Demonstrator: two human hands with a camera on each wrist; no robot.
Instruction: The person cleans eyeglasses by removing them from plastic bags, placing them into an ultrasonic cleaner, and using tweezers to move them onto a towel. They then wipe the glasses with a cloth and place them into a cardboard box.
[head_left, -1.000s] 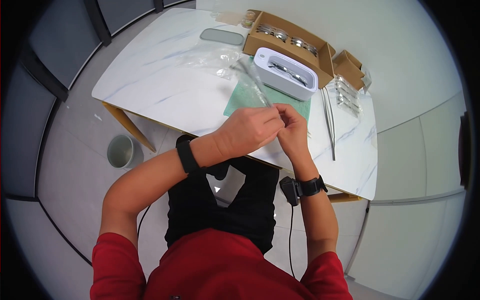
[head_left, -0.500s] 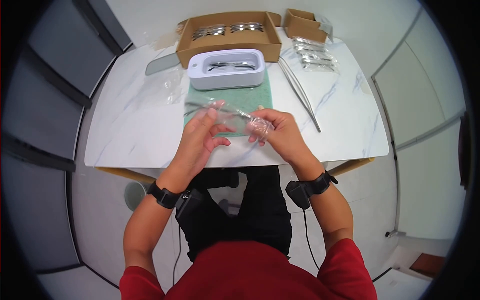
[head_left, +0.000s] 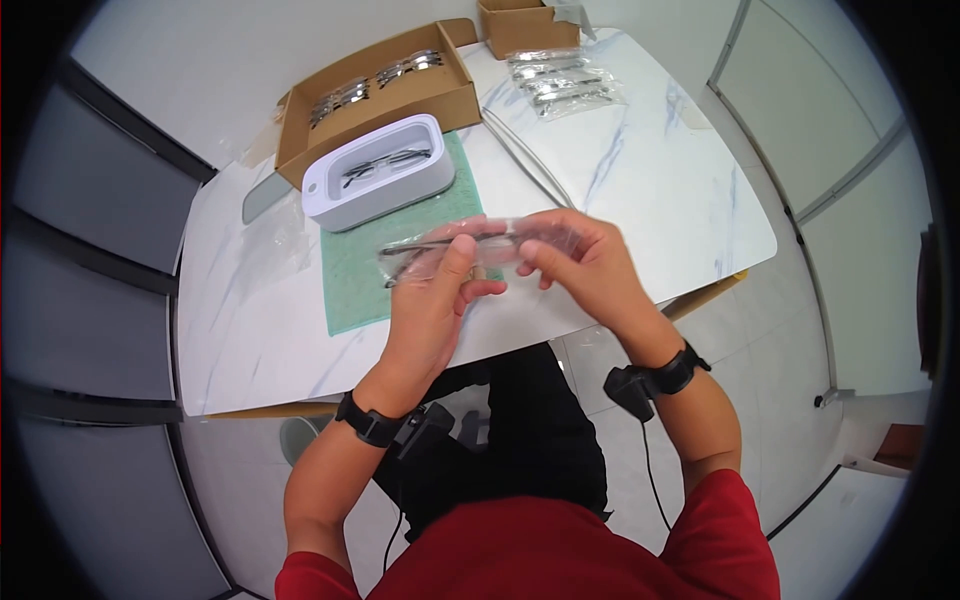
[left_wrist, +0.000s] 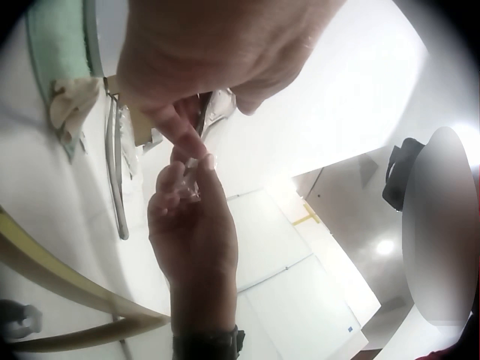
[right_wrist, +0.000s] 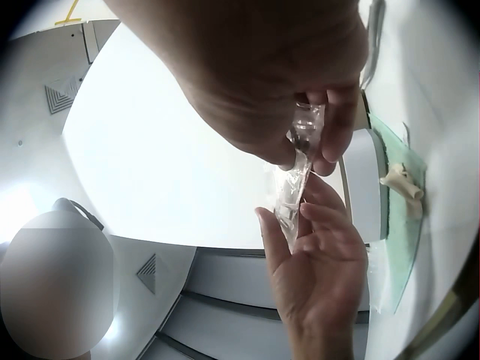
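Observation:
A clear plastic sleeve (head_left: 405, 252) with a dark-armed pair of eyeglasses inside is held level above the table's front part. My left hand (head_left: 428, 310) holds its left part, thumb in front and fingers behind. At the other end, my right hand (head_left: 595, 270) pinches the sleeve between thumb and fingers. The right wrist view shows the crinkled sleeve (right_wrist: 290, 206) running from the right hand (right_wrist: 277, 82) to the left hand (right_wrist: 319, 277). Behind the hands, a white cleaning tub (head_left: 375, 205) with eyeglasses in it stands on a green cloth (head_left: 350, 290).
An open cardboard box (head_left: 375, 115) of eyeglasses stands at the back, a smaller box (head_left: 525, 32) to its right. Several bagged eyeglasses (head_left: 560, 85) lie there. Long metal tweezers (head_left: 530, 160) lie right of the tub. A grey lid (head_left: 265, 197) and empty plastic bags (head_left: 270, 250) are left.
The hands were close together, then moved apart with the sleeve between them. The sleeve has turned from slanting upward to nearly level. The head view has swung to the right.

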